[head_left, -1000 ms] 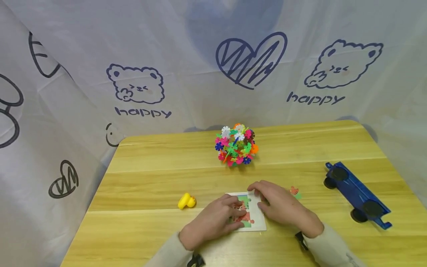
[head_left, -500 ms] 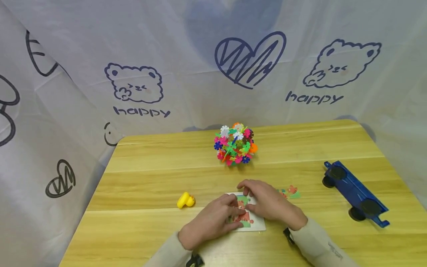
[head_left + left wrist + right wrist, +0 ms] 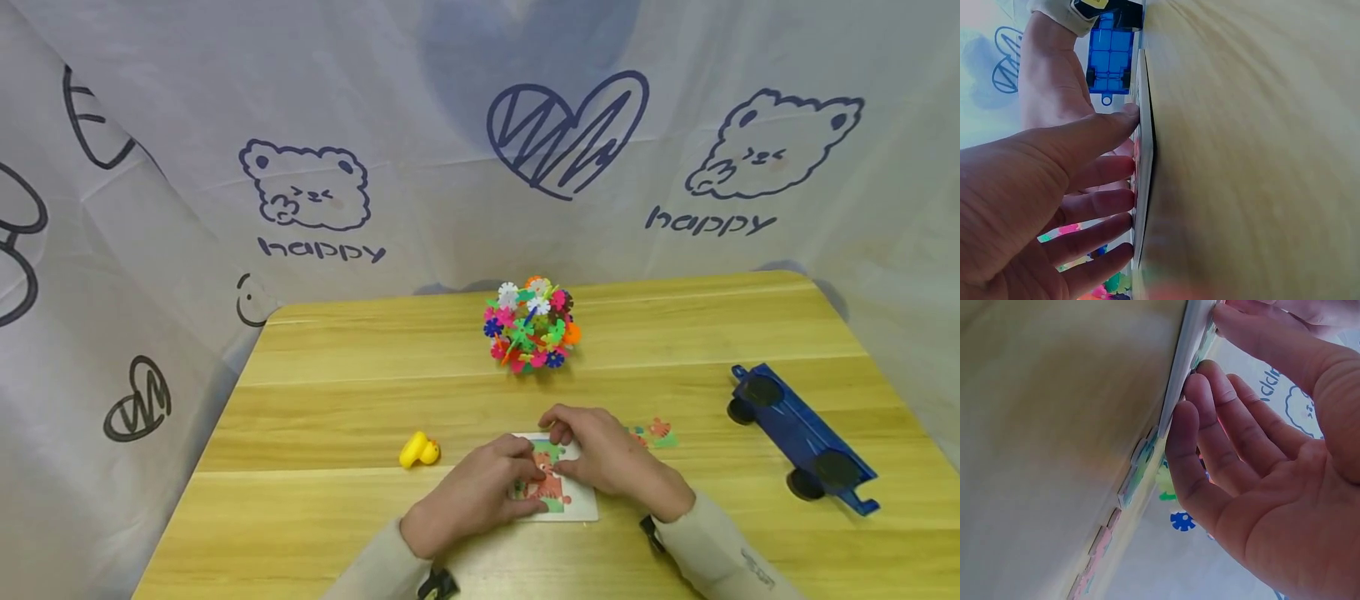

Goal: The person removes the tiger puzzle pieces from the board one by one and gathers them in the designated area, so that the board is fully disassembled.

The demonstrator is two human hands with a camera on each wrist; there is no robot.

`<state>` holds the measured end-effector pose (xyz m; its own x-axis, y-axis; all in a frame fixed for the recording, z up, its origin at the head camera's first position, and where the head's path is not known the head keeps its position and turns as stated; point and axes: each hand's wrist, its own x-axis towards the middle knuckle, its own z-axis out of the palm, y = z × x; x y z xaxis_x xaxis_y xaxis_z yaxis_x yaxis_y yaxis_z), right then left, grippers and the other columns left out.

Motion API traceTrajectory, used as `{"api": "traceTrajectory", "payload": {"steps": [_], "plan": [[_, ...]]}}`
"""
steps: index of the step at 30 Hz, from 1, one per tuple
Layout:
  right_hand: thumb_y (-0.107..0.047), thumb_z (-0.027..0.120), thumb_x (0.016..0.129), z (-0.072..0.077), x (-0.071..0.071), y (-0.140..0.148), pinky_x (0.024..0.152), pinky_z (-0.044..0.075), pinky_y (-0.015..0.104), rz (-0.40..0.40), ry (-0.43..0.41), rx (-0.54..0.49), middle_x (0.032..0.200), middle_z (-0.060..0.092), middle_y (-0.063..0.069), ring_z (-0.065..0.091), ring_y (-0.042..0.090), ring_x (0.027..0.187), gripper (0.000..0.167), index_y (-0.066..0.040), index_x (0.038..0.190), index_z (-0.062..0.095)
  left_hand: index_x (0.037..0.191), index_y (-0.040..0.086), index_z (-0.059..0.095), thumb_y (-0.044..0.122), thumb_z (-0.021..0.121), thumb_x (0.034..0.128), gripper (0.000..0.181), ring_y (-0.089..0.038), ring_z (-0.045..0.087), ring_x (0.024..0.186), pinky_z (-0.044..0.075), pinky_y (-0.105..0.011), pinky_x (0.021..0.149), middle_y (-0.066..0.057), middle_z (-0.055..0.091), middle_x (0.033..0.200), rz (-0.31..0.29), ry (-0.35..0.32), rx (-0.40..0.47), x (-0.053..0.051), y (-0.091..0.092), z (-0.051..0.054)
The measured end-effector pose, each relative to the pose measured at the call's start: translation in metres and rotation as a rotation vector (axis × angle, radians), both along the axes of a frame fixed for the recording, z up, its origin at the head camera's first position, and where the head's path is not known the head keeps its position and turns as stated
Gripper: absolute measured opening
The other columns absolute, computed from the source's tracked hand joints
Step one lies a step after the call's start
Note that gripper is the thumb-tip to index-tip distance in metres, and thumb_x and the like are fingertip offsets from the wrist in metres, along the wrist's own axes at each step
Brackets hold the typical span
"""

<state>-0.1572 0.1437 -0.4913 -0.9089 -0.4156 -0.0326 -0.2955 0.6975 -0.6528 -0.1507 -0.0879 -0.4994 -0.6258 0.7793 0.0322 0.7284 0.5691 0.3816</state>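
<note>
Beneath our left hand (image 3: 476, 492), a small puzzle board (image 3: 583, 505) shows part of an orange animal picture (image 3: 550, 492); our left fingers are spread, their tips resting on it. Our right hand (image 3: 606, 450) arches at the board's far right, fingers loosely bent, thumb well apart, no piece visible between. Loose pieces (image 3: 662, 432) lie right of those fingers. We'd best keep the left fingertips steady and press joints gently flat.

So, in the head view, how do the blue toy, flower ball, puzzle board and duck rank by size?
1. Blue toy
2. Flower ball and puzzle board: too alike to rank, with part of the board covered
3. Duck
</note>
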Motion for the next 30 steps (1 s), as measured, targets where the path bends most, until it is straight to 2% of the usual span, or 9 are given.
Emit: {"api": "traceTrajectory", "payload": {"steps": [4, 9, 19, 26, 30], "plan": [[-0.007, 0.092, 0.086, 0.0017, 0.0001, -0.0011, 0.09, 0.062, 0.035, -0.021, -0.014, 0.007, 0.101, 0.074, -0.006, 0.069, 0.009, 0.096, 0.045, -0.011, 0.126, 0.072, 0.114, 0.016, 0.086, 0.038, 0.088, 0.0942, 0.03, -0.011, 0.066, 0.117, 0.059, -0.023, 0.106, 0.007, 0.071, 0.112, -0.004, 0.014, 0.004, -0.0006, -0.0003, 0.0008], [-0.007, 0.092, 0.086, 0.0032, -0.0014, -0.0008, 0.096, 0.063, 0.042, -0.031, -0.034, 0.0, 0.103, 0.076, -0.006, 0.071, 0.011, 0.1, 0.046, -0.011, 0.127, 0.072, 0.109, 0.016, 0.086, 0.037, 0.092, 0.0901, 0.029, -0.008, 0.068, 0.112, 0.058, -0.022, 0.105, 0.008, 0.074, 0.109, -0.02, 0.009, 0.029, -0.0025, -0.0025, 0.0026], [-0.006, 0.091, 0.085, 0.0015, -0.003, 0.0024, 0.089, 0.06, 0.031, 0.035, -0.039, 0.0, 0.102, 0.072, -0.004, 0.065, 0.01, 0.095, 0.045, -0.008, 0.125, 0.071, 0.106, 0.014, 0.086, 0.032, 0.092, 0.0904, 0.024, -0.007, 0.069, 0.112, 0.057, -0.022, 0.11, 0.007, 0.076, 0.11, -0.048, -0.029, 0.032, -0.0046, -0.0022, 0.003], [-0.003, 0.087, 0.088, -0.0013, -0.0017, 0.0022, 0.088, 0.057, 0.03, 0.075, -0.007, -0.012, 0.104, 0.068, -0.002, 0.061, 0.011, 0.096, 0.043, -0.007, 0.126, 0.068, 0.105, 0.014, 0.086, 0.031, 0.091, 0.0915, 0.022, -0.003, 0.065, 0.099, 0.058, -0.017, 0.098, 0.007, 0.074, 0.108, -0.05, -0.03, 0.042, -0.0048, -0.0022, 0.0027], [-0.002, 0.087, 0.088, -0.0022, -0.0022, 0.0037, 0.089, 0.056, 0.029, 0.091, -0.006, -0.028, 0.105, 0.067, -0.002, 0.06, 0.012, 0.097, 0.044, -0.007, 0.127, 0.067, 0.104, 0.015, 0.086, 0.033, 0.09, 0.0923, 0.022, -0.003, 0.065, 0.098, 0.058, -0.017, 0.099, 0.008, 0.074, 0.108, -0.051, -0.009, 0.035, -0.0041, -0.0019, 0.0016]]}}
